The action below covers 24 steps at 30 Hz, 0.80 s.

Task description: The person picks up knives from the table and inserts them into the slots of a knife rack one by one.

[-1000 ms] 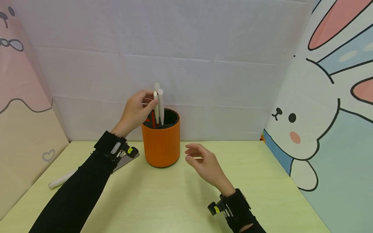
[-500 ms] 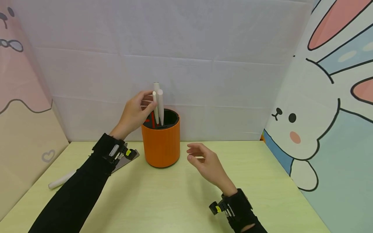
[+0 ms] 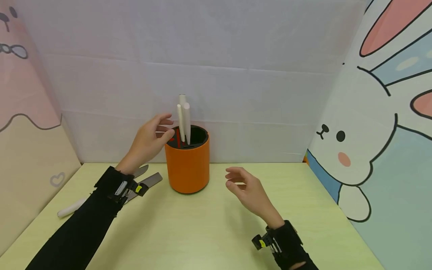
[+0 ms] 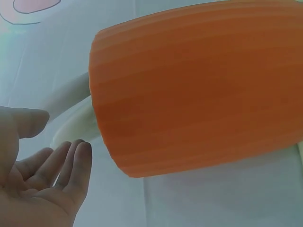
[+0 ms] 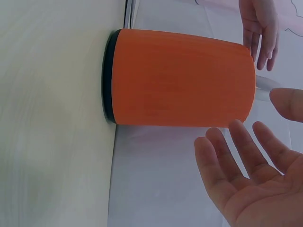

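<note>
An orange cylindrical holder [image 3: 188, 168] with a black slotted insert stands upright against the back wall. Three white handles [image 3: 187, 120] rise from its left slots; whatever is below them is hidden inside. My left hand [image 3: 146, 141] is beside the holder's rim on the left, fingers loosely bent and holding nothing, apart from the handles. In the left wrist view, the thumb and fingers spread apart near two of the handles [image 4: 75, 94]. My right hand [image 3: 249, 193] hovers over the table to the right of the holder, with relaxed fingers and nothing in them.
Knives lie on the table at the left, partly under my left forearm: one broad blade [image 3: 152, 180], one rounded blade tip [image 3: 141, 170] and a white handle [image 3: 71, 208] show. A white cloth wall [image 3: 263, 112] rises right behind the holder.
My left hand has let go of the nearest white handle and drawn back left and down, uncovering more of the blades. My right hand has shifted slightly right.
</note>
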Motion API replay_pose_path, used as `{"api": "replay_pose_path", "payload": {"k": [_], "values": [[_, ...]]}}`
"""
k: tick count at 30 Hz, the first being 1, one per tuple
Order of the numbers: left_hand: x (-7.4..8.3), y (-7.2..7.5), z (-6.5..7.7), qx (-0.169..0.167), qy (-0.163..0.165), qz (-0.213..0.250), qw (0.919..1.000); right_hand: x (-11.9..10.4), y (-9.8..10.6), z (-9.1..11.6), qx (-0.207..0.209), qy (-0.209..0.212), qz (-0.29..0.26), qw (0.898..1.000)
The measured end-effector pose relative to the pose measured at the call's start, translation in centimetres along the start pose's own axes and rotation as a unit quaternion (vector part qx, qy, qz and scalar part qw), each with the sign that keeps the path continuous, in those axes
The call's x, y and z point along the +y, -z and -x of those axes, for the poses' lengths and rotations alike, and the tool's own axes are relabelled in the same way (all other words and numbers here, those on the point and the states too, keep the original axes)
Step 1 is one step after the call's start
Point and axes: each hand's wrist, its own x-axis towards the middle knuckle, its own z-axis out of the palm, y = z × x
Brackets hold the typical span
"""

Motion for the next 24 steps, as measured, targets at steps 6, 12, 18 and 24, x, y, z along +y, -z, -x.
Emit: {"api": "replay_pose_path", "payload": {"k": [6, 12, 18, 24], "values": [[-0.4, -0.6, 2.6, -0.013, -0.024, -0.018, 0.9995, 0.5, 1.1, 0.7, 0.005, 0.000, 0.017, 1.000], [-0.9, -1.1, 6.2, 0.006, -0.087, -0.080, 0.9930, 0.9, 1.9, 1.2, 0.003, 0.001, 0.027, 1.000], [-1.0, -1.9, 9.6, 0.008, -0.114, -0.114, 0.9868, 1.3, 2.6, 1.8, 0.009, 0.010, 0.040, 0.999], [-2.0, -3.6, 12.6, -0.010, -0.124, -0.143, 0.9819, 1.7, 2.9, 2.4, 0.009, 0.017, 0.051, 0.999]]}}
